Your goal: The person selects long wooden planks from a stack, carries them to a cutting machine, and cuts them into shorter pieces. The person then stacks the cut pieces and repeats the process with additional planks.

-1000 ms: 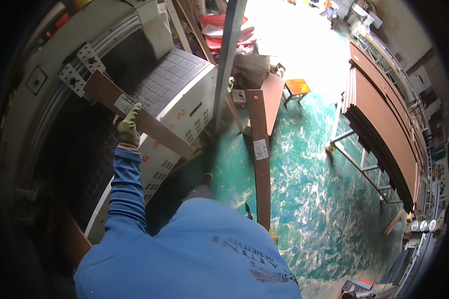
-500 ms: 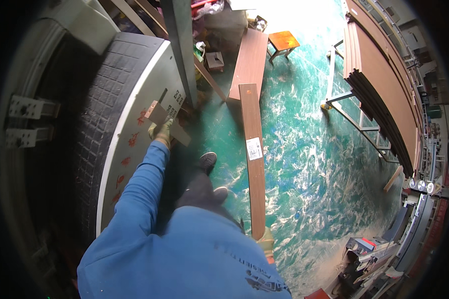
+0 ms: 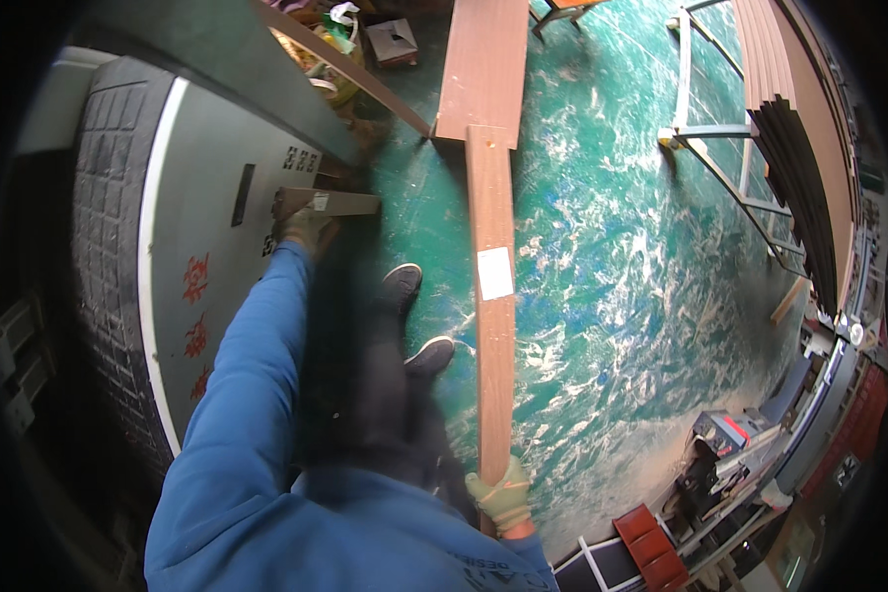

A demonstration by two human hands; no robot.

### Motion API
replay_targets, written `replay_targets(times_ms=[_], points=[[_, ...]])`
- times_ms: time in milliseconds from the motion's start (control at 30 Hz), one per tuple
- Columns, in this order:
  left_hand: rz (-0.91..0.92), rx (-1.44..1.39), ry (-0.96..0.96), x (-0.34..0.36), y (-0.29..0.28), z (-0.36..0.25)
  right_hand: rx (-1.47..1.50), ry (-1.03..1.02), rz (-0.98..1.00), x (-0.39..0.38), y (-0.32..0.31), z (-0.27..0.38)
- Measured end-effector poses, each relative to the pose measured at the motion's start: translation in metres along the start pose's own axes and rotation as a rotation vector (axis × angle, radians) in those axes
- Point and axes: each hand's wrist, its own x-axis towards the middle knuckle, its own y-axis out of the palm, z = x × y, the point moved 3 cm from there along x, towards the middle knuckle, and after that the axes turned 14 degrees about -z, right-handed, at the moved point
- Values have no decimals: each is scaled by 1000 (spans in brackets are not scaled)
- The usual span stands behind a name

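My left hand (image 3: 304, 229), in a pale green glove, grips a short wooden board (image 3: 350, 202) with a white label, held low beside the grey machine cabinet (image 3: 199, 178). My right hand (image 3: 503, 493), also gloved, is closed on the near end of a long, narrow brown plank (image 3: 493, 375) with a white label halfway along. That plank points away from me, its far end overlapping a wider brown board (image 3: 481, 69) in the view; whether they touch I cannot tell. My shoes and dark legs show below, on the green floor (image 3: 622, 345).
A metal trolley (image 3: 720, 132) at the right carries stacked brown panels (image 3: 804, 168). A leaning strip of wood (image 3: 340, 64) and cluttered bags stand at the back left, a stool (image 3: 562, 10) at the top. Machinery (image 3: 720, 434) and red pads (image 3: 651, 548) line the lower right.
My left hand has carried the short board down from atop the cabinet to low beside its face. My right hand and plank now show more fully; my view has tilted further toward the floor.
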Motion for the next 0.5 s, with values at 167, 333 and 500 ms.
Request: replay_targets(times_ms=[167, 333, 500], points=[[-238, 159, 69, 36, -25, -21, -73, -110, -81, 6, 3, 10], [-145, 299, 52, -14, -27, -57, 100, -54, -60, 16, 2, 24], [-177, 358, 32, -43, -31, -55, 76, -56, -100, 18, -1, 38]])
